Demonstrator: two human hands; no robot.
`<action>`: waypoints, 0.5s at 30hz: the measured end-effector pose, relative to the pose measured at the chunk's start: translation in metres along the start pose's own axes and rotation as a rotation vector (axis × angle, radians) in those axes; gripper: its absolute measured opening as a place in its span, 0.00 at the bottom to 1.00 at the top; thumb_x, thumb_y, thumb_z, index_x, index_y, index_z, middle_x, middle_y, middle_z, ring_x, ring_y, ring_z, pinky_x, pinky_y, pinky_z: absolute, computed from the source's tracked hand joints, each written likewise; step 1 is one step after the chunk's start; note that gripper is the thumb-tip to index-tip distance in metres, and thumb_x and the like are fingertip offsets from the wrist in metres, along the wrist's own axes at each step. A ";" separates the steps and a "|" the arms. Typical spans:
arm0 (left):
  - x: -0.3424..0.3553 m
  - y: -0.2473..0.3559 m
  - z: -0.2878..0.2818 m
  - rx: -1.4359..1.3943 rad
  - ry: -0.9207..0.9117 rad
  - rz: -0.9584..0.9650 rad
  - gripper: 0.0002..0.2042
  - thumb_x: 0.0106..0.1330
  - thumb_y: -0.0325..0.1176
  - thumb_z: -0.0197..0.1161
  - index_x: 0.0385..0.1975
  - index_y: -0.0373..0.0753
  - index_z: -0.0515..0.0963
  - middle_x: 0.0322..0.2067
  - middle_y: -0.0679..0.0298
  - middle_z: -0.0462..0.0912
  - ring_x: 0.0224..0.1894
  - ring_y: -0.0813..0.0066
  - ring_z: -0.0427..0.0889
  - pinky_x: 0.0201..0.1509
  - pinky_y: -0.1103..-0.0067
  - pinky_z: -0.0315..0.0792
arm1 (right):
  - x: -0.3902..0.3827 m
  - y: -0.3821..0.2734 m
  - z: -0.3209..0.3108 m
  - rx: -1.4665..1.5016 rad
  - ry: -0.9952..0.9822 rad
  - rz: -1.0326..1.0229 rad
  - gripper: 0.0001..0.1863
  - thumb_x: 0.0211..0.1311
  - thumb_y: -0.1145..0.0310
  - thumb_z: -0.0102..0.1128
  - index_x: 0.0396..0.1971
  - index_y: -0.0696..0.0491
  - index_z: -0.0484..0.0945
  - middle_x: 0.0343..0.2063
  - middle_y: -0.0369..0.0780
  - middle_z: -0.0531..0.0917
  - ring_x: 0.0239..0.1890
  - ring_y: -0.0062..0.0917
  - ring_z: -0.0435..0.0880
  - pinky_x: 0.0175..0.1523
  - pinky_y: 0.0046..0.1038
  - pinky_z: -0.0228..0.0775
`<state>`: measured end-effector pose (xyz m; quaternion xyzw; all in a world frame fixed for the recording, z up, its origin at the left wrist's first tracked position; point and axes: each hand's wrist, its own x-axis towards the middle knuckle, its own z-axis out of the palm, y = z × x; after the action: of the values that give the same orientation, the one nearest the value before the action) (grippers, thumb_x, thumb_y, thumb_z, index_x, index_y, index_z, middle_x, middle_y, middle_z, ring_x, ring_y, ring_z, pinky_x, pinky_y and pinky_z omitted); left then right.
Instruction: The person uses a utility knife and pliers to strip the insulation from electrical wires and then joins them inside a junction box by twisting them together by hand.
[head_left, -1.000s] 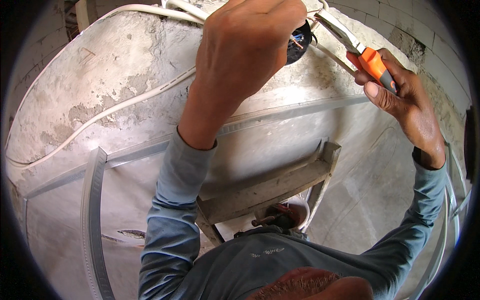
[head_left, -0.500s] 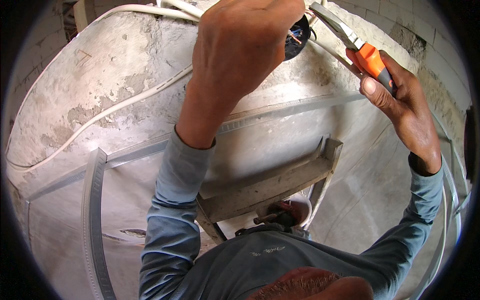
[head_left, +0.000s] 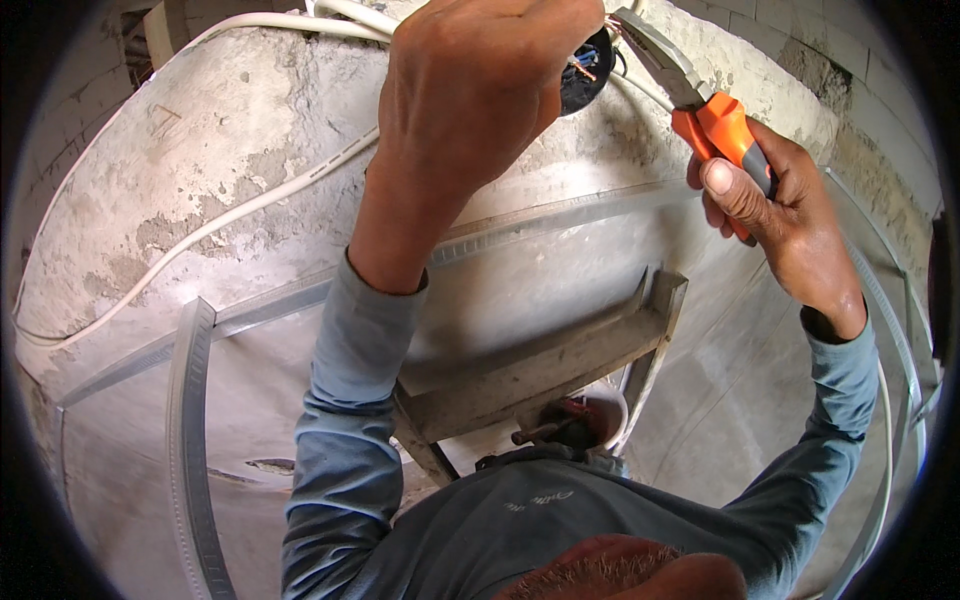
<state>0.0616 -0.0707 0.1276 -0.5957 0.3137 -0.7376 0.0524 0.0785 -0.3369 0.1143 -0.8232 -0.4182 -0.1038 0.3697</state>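
My left hand (head_left: 475, 95) is closed in a pinch at the top of the view. Bare copper strands of a wire (head_left: 611, 26) stick out at its fingertips; the rest of that wire is hidden by the hand. Just behind the fingers is a round black electrical box (head_left: 590, 88) with blue wires and a copper end inside. My right hand (head_left: 775, 205) grips combination pliers (head_left: 728, 128) with orange and black handles. Their handles are slightly spread, and the jaw tips point up and left, close to the copper strands. Whether the jaws touch the strands I cannot tell.
White cables (head_left: 225, 215) run across the rough concrete (head_left: 240, 110) left of the box. A metal channel (head_left: 290, 310) crosses below my hands, and another (head_left: 190, 430) goes down at the left. Under my arms stand a ladder (head_left: 540, 385) and a white bucket (head_left: 610, 410) with things inside.
The pliers have shifted left and a little down, bringing their tips beside the left fingertips. Their handles have spread, showing the second one. My left hand has moved slightly left.
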 end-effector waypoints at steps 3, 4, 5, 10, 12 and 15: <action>-0.001 0.001 -0.002 0.022 -0.019 0.014 0.04 0.56 0.20 0.62 0.26 0.38 0.76 0.27 0.60 0.75 0.29 0.62 0.79 0.32 0.71 0.74 | -0.003 0.011 0.013 0.431 -0.113 0.032 0.31 0.73 0.44 0.58 0.59 0.58 0.76 0.30 0.37 0.81 0.27 0.22 0.76 0.31 0.25 0.68; -0.001 0.002 -0.001 0.017 -0.021 0.017 0.04 0.55 0.20 0.62 0.26 0.38 0.76 0.27 0.60 0.75 0.30 0.62 0.79 0.33 0.71 0.74 | -0.004 0.018 0.020 0.586 -0.145 0.044 0.31 0.75 0.45 0.57 0.60 0.58 0.74 0.32 0.37 0.82 0.27 0.22 0.77 0.30 0.25 0.68; -0.002 0.001 -0.002 0.020 -0.043 0.017 0.04 0.55 0.20 0.62 0.27 0.38 0.77 0.28 0.60 0.75 0.30 0.62 0.79 0.33 0.71 0.74 | -0.004 0.026 0.027 0.814 -0.233 0.042 0.30 0.76 0.47 0.56 0.62 0.58 0.72 0.33 0.39 0.83 0.27 0.23 0.78 0.30 0.25 0.69; -0.004 0.000 -0.004 0.005 -0.116 0.001 0.05 0.55 0.20 0.62 0.28 0.38 0.77 0.29 0.60 0.76 0.33 0.62 0.79 0.35 0.71 0.74 | 0.001 0.052 0.049 1.303 -0.482 -0.047 0.27 0.79 0.56 0.53 0.64 0.62 0.67 0.40 0.46 0.84 0.32 0.28 0.84 0.34 0.27 0.76; -0.004 -0.003 -0.003 -0.023 -0.100 -0.005 0.05 0.55 0.20 0.62 0.29 0.38 0.77 0.29 0.60 0.76 0.32 0.62 0.78 0.34 0.71 0.74 | -0.001 0.038 0.034 1.008 -0.366 0.007 0.23 0.76 0.61 0.58 0.61 0.63 0.71 0.42 0.46 0.85 0.37 0.27 0.86 0.39 0.27 0.78; -0.006 -0.005 -0.004 0.000 -0.120 -0.021 0.05 0.56 0.20 0.63 0.29 0.38 0.77 0.29 0.60 0.76 0.31 0.61 0.78 0.34 0.71 0.73 | -0.002 0.029 0.026 0.698 -0.132 -0.024 0.21 0.72 0.67 0.63 0.59 0.62 0.74 0.41 0.44 0.86 0.37 0.26 0.86 0.44 0.25 0.77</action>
<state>0.0609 -0.0622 0.1249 -0.6422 0.3036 -0.7010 0.0632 0.0954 -0.3309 0.0799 -0.6473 -0.4612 0.0946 0.5995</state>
